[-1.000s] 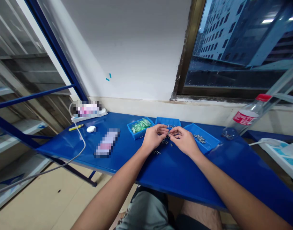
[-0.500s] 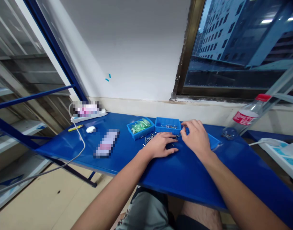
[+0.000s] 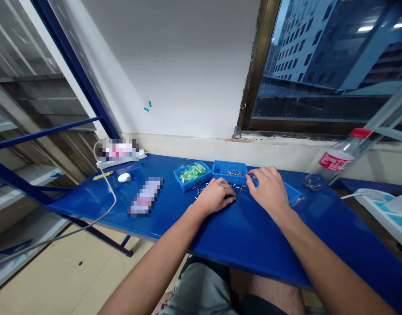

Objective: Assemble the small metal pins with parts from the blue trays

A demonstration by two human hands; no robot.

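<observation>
My left hand [image 3: 217,195] rests on the blue table with its fingers curled inward, over a pile of thin metal fasteners [image 3: 201,190]; whatever lies under the fingers is hidden. More fasteners [image 3: 238,187] show just past its fingertips. At the right corner of a blue bin [image 3: 230,179] with several metal fasteners inside, my right hand [image 3: 269,188] hovers with thumb and index finger apart, nothing visible between them. Another blue bin [image 3: 293,194] is partly covered by that hand. To the left stands a blue bin [image 3: 184,186] holding small green packets [image 3: 192,172].
A bottle with a red cap [image 3: 339,159] leans at the right by a power strip [image 3: 385,210]. On the left lie a blurred phone-like item [image 3: 146,197], a white oval object [image 3: 124,177], a yellow cutter [image 3: 102,176] and a cable [image 3: 114,205]. The wall and window border the back.
My left hand's fingers have drawn inward and back toward the left, uncovering some fasteners. My right thumb and index finger have parted slightly near the bin's corner.
</observation>
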